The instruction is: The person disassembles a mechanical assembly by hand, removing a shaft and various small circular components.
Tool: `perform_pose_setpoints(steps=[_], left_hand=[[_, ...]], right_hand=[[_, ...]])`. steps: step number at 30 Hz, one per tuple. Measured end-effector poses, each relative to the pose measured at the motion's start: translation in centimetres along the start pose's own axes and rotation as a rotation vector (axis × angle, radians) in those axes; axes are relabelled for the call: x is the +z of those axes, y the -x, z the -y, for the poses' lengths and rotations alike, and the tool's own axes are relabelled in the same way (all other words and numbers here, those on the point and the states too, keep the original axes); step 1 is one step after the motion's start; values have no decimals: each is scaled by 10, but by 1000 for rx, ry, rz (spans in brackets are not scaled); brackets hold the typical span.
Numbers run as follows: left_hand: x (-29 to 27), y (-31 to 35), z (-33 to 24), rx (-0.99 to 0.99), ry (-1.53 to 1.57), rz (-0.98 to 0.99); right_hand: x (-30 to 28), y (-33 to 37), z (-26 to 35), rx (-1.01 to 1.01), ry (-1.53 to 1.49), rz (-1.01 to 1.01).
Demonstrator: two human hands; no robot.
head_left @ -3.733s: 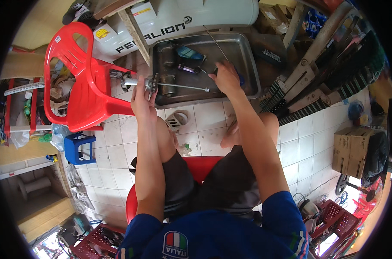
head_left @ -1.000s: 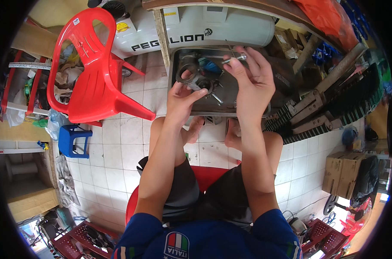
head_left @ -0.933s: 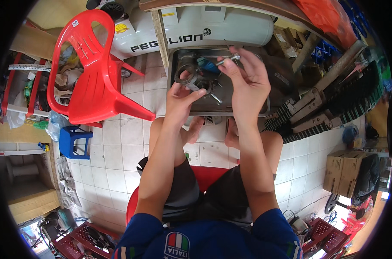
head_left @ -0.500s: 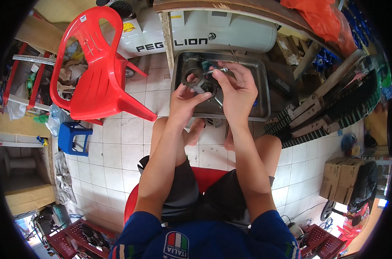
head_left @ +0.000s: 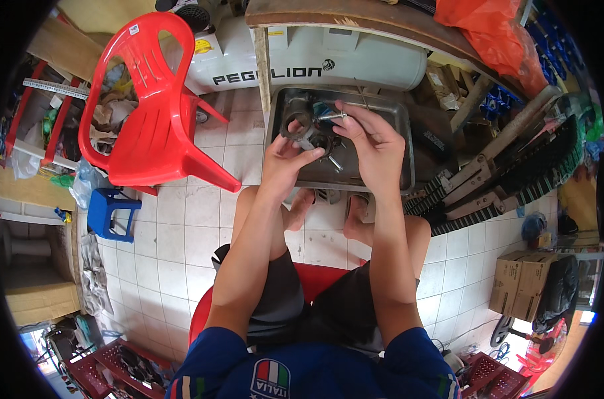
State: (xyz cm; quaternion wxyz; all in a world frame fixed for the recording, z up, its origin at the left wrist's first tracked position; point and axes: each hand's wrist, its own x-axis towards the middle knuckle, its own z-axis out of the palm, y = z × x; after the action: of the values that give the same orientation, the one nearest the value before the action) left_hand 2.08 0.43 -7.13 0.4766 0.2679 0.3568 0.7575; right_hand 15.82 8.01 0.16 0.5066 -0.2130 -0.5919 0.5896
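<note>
My left hand (head_left: 280,163) is closed around a dark metal housing (head_left: 301,122) with a round open end, held above a metal tray (head_left: 411,146). A short silver rod (head_left: 334,162) sticks out below the housing, near my left thumb. My right hand (head_left: 380,151) pinches a small silver bolt-like pin (head_left: 332,117) between thumb and fingers, beside the housing. One end of the pin points toward the housing; I cannot tell whether they touch.
A red plastic chair (head_left: 141,141) and a small blue stool (head_left: 110,213) stand to the left. Behind the tray lies a large grey tank (head_left: 355,64) under a wooden bench (head_left: 355,23). Long toothed dark parts (head_left: 495,179) lean at the right, with cardboard boxes (head_left: 522,282) nearer.
My right hand has shifted a little right and down with the pin. My left hand keeps its hold on the housing. The whole view has shifted slightly.
</note>
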Motion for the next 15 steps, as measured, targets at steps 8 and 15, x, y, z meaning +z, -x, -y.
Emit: perform_pose_setpoints(steps=[8,15], left_hand=[[1,3,0,42,-137,54],[1,4,3,42,-117,39]], right_hand=[[-10,2,14,26,152,15],[-18,0,20,115,92,29]])
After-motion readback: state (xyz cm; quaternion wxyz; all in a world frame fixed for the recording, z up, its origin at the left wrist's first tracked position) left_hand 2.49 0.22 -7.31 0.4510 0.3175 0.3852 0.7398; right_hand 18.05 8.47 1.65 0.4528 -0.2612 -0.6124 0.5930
